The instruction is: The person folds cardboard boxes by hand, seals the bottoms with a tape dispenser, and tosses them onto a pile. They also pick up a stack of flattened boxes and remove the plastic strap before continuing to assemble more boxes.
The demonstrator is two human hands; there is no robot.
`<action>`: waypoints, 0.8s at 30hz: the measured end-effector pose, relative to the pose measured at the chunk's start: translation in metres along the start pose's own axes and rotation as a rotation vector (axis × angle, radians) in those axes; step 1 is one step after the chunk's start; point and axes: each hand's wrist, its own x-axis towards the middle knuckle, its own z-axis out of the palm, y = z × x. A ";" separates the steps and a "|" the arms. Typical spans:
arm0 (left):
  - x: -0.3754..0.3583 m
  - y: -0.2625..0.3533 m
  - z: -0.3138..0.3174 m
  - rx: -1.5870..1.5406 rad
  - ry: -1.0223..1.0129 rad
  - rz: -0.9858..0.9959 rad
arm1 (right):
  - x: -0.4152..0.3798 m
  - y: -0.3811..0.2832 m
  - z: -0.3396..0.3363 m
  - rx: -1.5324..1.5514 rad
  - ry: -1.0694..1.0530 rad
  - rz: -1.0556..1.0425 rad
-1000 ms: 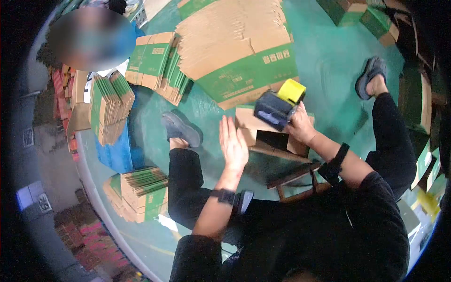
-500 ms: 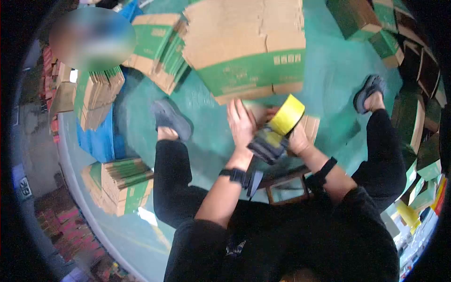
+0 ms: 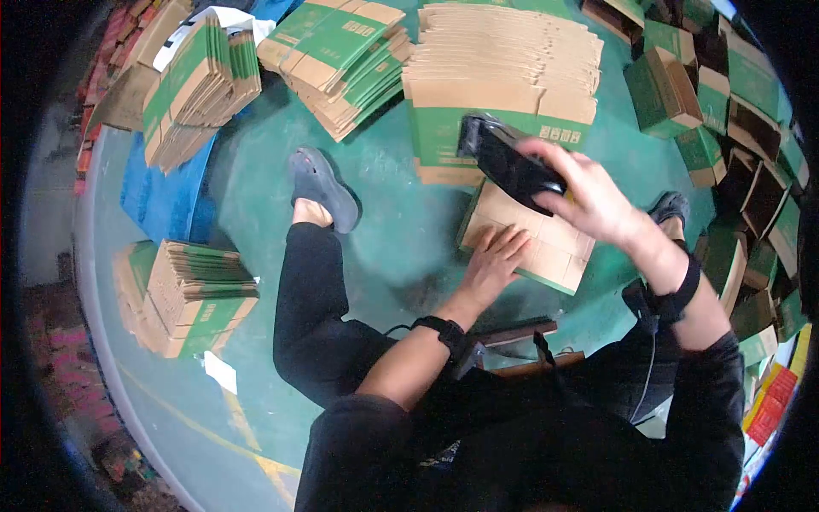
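My left hand (image 3: 495, 264) lies with its fingers spread on the top of a brown and green cardboard box (image 3: 533, 235), which sits between my feet. Raised above the right part of that box, my right hand (image 3: 584, 192) is wrapped round a black tape dispenser (image 3: 512, 162). The dispenser's far end points up and to the left, over the front of a large stack of flattened cartons (image 3: 503, 85). The dispenser hides part of the box's far edge.
More flattened cartons stand in bundles at the upper left (image 3: 341, 60), far left (image 3: 200, 94) and lower left (image 3: 200, 299). A blue pallet (image 3: 166, 192) lies under one bundle. Open boxes (image 3: 661, 90) are piled along the right. A wooden stool edge (image 3: 520, 333) shows near my lap.
My right hand has lifted the dispenser, now seen from its black side. My left hand has moved right and down onto the box. The view has shifted, showing more of the carton stacks.
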 end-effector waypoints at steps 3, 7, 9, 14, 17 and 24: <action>-0.002 0.000 0.002 -0.004 0.001 -0.008 | 0.052 -0.008 0.011 0.037 -0.120 0.113; -0.003 0.000 0.000 -0.148 0.067 -0.051 | 0.103 -0.005 0.072 -0.145 -0.253 0.212; -0.002 0.000 0.000 -0.168 0.073 -0.057 | 0.132 -0.008 0.098 -0.181 -0.476 0.354; -0.004 -0.001 0.002 -0.417 0.112 -0.156 | 0.175 0.007 0.168 -0.406 -0.632 0.613; 0.004 -0.006 -0.003 -0.266 -0.088 -0.151 | 0.182 0.003 0.159 -0.489 -0.695 0.565; -0.007 -0.009 0.018 -0.246 0.127 -0.043 | 0.005 0.003 0.014 0.181 -0.394 0.386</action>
